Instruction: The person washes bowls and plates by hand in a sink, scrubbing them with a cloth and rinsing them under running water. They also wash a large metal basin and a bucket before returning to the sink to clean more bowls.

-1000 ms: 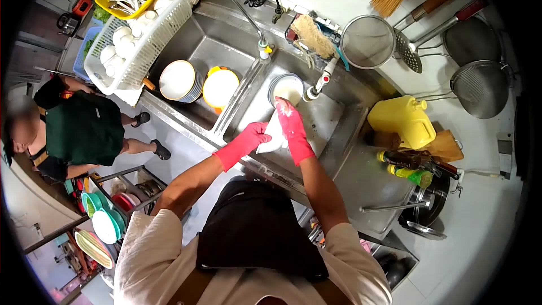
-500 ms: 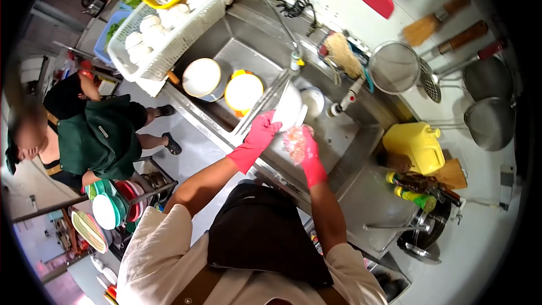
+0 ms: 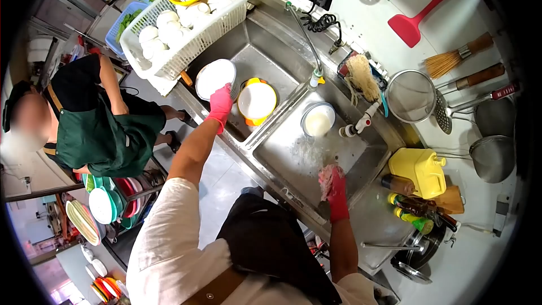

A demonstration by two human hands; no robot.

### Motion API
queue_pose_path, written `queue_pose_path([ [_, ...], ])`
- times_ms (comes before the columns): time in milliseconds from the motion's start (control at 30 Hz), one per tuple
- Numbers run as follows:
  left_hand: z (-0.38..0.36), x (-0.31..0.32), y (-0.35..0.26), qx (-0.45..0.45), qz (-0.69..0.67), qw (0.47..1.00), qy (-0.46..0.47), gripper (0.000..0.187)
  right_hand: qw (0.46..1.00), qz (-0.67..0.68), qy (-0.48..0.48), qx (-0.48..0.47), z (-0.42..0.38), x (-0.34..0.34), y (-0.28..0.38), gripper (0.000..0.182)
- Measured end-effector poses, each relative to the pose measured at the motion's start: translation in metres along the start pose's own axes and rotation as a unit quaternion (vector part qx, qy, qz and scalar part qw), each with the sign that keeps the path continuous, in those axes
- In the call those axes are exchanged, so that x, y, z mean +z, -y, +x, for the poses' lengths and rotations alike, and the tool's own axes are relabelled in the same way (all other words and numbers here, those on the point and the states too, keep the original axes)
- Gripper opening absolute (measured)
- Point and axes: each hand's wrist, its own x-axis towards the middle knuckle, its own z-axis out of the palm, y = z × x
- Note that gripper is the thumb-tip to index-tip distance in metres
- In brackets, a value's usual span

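My left hand [image 3: 221,103], in a pink rubber glove, has its fingers at the near rim of a white bowl [image 3: 215,77] in the left sink basin. Other dishes seem to be stacked beneath that bowl. Right of it sits a white bowl in a yellow-orange pot with handles [image 3: 257,101]. My right hand [image 3: 337,191], gloved likewise, is closed around a pale pink, crumpled mesh scrubber [image 3: 326,179] over the right basin. Beyond it stands a round bowl [image 3: 318,120] with whitish contents. Suds lie on the basin floor.
A faucet [image 3: 314,78] rises by the divider. At upper left, a white plastic basket [image 3: 189,36] holds several bowls under a yellow basket of spoons. A yellow jug [image 3: 416,172] and bottles stand right; strainers and brushes hang on the wall. Another person [image 3: 101,124] stands left.
My left hand has moved left with the white bowl, from the right basin to the stack in the left basin. My right hand has shifted right and nearer me, still holding the scrubber.
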Motion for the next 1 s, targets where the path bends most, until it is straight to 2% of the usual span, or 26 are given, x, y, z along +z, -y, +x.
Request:
queue_pose_path([
  [67,0.004,0.010,0.010,-0.034,-0.010,0.998,0.048,0.031,0.998,-0.056,0.006,0.040,-0.002,-0.009,0.003,0.038],
  [100,0.005,-0.005,0.001,-0.059,0.023,0.989,0.133,0.032,0.997,-0.057,-0.002,0.042,-0.002,-0.013,0.002,0.038],
  [167,0.004,0.010,-0.015,-0.089,-0.079,0.993,0.010,0.034,0.999,-0.032,0.019,-0.010,-0.002,-0.019,-0.005,0.039],
  [200,0.005,0.034,-0.015,0.037,-0.025,0.993,-0.109,0.036,1.000,-0.019,0.013,-0.016,0.005,-0.022,-0.010,0.033],
  [233,0.000,0.014,-0.051,0.095,-0.114,0.974,-0.170,0.032,1.000,-0.017,0.003,-0.017,0.004,-0.024,-0.010,0.033],
  [267,-0.010,0.003,-0.089,0.015,-0.390,0.916,-0.090,0.029,1.000,-0.019,-0.015,-0.001,0.005,-0.025,-0.010,0.033],
  [300,-0.023,0.001,-0.122,-0.069,-0.629,0.775,-0.002,0.026,0.999,-0.022,-0.031,0.015,0.007,-0.025,-0.010,0.033],
  [333,-0.041,0.008,-0.144,0.029,-0.467,0.884,0.010,0.023,0.999,-0.015,-0.029,0.022,0.008,-0.028,-0.010,0.032],
  [367,-0.058,0.018,-0.164,0.127,-0.285,0.950,0.024,0.022,0.999,-0.016,-0.036,0.024,0.007,-0.030,-0.011,0.032],
  [433,-0.089,0.104,-0.191,0.060,-0.346,0.929,0.117,0.027,0.999,0.014,-0.036,0.018,0.007,-0.032,-0.011,0.032],
  [467,-0.096,0.128,-0.202,0.060,-0.355,0.924,0.125,0.027,1.000,0.014,-0.024,0.005,0.012,-0.039,-0.015,0.031],
  [500,-0.099,0.150,-0.215,-0.034,-0.322,0.914,0.244,0.034,0.999,0.009,-0.036,0.002,0.011,-0.039,-0.014,0.031],
  [533,-0.105,0.175,-0.228,-0.125,-0.280,0.881,0.360,0.041,0.998,0.021,-0.049,-0.016,0.005,-0.035,-0.012,0.031],
  [567,-0.116,0.212,-0.228,-0.160,-0.306,0.884,0.314,0.053,0.997,0.030,-0.062,-0.033,-0.001,-0.033,-0.008,0.030],
  [633,-0.104,0.229,-0.242,-0.318,-0.401,0.791,0.335,0.053,0.996,0.015,-0.082,-0.038,-0.014,-0.032,-0.002,0.030],
  [700,-0.111,0.335,-0.231,-0.413,-0.494,0.700,0.309,0.047,0.994,0.006,-0.102,-0.037,-0.025,-0.038,0.001,0.030],
  [767,-0.127,0.387,-0.231,-0.436,-0.516,0.696,0.241,0.039,0.994,0.018,-0.109,-0.024,-0.035,-0.048,-0.001,0.030],
  [800,-0.124,0.332,-0.245,-0.411,-0.489,0.733,0.234,0.034,0.995,0.010,-0.100,-0.023,-0.036,-0.057,-0.003,0.031],
  [833,-0.136,0.332,-0.242,-0.411,-0.487,0.734,0.235,0.034,0.995,0.012,-0.100,-0.021,-0.034,-0.063,-0.005,0.031],
  [900,-0.158,0.339,-0.231,-0.302,-0.373,0.843,0.243,0.032,0.993,0.021,-0.114,-0.022,-0.039,-0.071,-0.006,0.033],
  [933,-0.164,0.323,-0.228,-0.300,-0.373,0.844,0.241,0.032,0.993,0.022,-0.112,-0.024,-0.039,-0.072,-0.003,0.033],
  [1000,-0.170,0.289,-0.218,-0.120,-0.338,0.894,0.270,0.030,0.992,0.001,-0.123,-0.006,-0.040,-0.070,0.003,0.033],
])
